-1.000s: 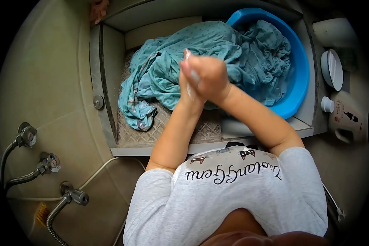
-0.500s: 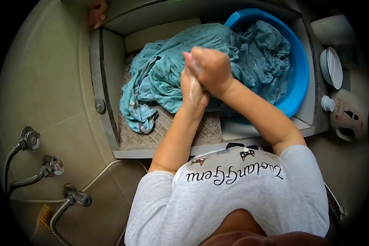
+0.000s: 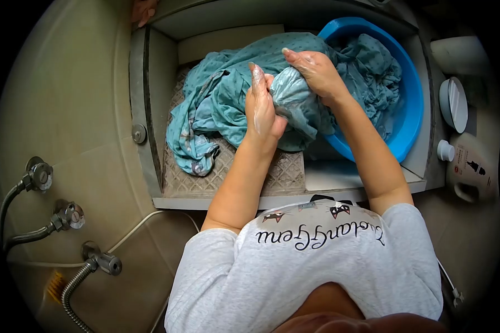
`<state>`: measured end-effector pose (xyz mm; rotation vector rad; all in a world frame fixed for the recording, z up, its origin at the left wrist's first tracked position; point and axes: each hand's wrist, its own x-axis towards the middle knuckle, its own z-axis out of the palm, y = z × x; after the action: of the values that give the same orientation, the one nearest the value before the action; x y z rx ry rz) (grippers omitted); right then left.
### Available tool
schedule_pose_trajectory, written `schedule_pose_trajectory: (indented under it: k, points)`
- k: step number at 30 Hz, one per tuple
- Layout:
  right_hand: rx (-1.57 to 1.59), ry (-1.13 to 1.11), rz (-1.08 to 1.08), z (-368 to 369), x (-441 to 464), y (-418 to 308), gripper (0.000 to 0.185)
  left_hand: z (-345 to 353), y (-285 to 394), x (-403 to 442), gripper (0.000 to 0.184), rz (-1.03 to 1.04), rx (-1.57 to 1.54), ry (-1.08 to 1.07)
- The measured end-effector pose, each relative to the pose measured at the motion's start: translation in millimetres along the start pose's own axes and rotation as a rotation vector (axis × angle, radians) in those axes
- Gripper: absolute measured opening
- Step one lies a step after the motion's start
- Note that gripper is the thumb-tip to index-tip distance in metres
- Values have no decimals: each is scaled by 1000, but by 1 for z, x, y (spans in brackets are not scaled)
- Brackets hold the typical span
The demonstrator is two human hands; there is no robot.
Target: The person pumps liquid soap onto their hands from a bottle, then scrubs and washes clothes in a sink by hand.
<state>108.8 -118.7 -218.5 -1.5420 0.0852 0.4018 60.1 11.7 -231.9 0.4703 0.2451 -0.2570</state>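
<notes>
A large teal cloth with small dark dots (image 3: 233, 83) lies heaped across a ribbed surface and spills into a blue basin (image 3: 414, 111). Between my hands a bunched, soapy part of it is raised. My left hand (image 3: 262, 108) grips this bunch from the left, its thumb and some fingers pointing up, with lather on the skin. On the other side my right hand (image 3: 319, 77) holds the same bunch, its fingers curled over the fabric and white suds on them. The underside of the bunch and some fingertips are hidden.
The ribbed washboard floor (image 3: 222, 161) sits inside a low-walled sink (image 3: 233, 202). To the right stand a white bowl (image 3: 454, 104) and a detergent bottle (image 3: 472, 169) with a white cap. Metal valves (image 3: 69, 215) and hoses line the left wall. A pinkish object (image 3: 143, 11) hangs top left.
My hands were pressed together, right fist against the left hand. Now they are apart, with a soapy bunch of the teal cloth showing between them. The view has shifted slightly.
</notes>
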Motion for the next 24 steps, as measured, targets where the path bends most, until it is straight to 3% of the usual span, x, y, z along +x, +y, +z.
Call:
schedule_pose_trajectory:
  k: [1,4,9,11,12,15,20,22,24]
  points:
    - [62,-13,67,-1,-6,-7,39,7,1,0,39,7,51,96]
    - [157,-1,206,-5,-15,-17,37,7,0,0,39,16,58,91]
    - [131,-92,227,-15,-24,-15,37,11,-3,2,36,143,253,191]
    - [9,-216,-35,-13,-30,-14,30,11,-3,2,37,192,321,189]
    - [10,-214,-34,-12,-32,-14,30,10,-2,3,36,222,391,206]
    - [-370,-111,-153,-5,-39,-14,20,7,0,2,36,234,463,204]
    - [-465,0,-250,-29,-36,1,16,10,4,-2,37,110,347,196]
    - [-51,-118,-70,-43,-39,4,18,12,9,-3,39,39,166,174]
    - [-46,-147,-29,-58,-43,0,23,11,11,-1,39,6,121,188]
